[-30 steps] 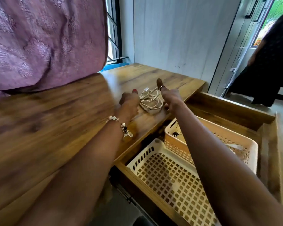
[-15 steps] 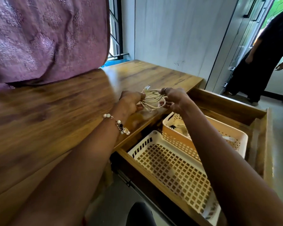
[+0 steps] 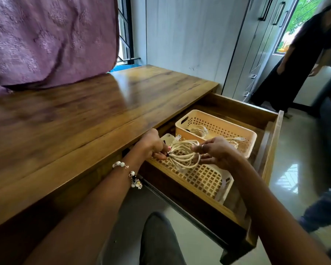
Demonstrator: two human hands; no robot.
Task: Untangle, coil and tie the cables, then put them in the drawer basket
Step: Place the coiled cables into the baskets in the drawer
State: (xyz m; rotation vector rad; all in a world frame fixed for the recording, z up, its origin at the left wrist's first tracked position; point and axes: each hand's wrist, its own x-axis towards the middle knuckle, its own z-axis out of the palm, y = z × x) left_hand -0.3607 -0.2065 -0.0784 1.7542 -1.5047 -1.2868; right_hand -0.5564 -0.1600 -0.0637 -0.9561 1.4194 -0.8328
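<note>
A coiled cream cable (image 3: 185, 154) with a dark tie at its left end hangs between both hands, just above the cream lattice basket (image 3: 204, 177) in the open wooden drawer (image 3: 271, 142). My left hand (image 3: 153, 145) pinches the tied end. My right hand (image 3: 216, 151) grips the coil's right side. Behind it an orange basket (image 3: 218, 124) holds other coiled cream cables (image 3: 198, 131).
The wooden desk top (image 3: 84, 119) stretches left of the drawer, with a purple cloth (image 3: 46, 35) hanging at its back. A person in dark clothes (image 3: 302, 54) stands at the far right by grey cupboards. My knee (image 3: 159, 238) is below the drawer.
Both hands lifted the coiled cable off the desk top and carried it right and down, over the cream basket in the drawer.
</note>
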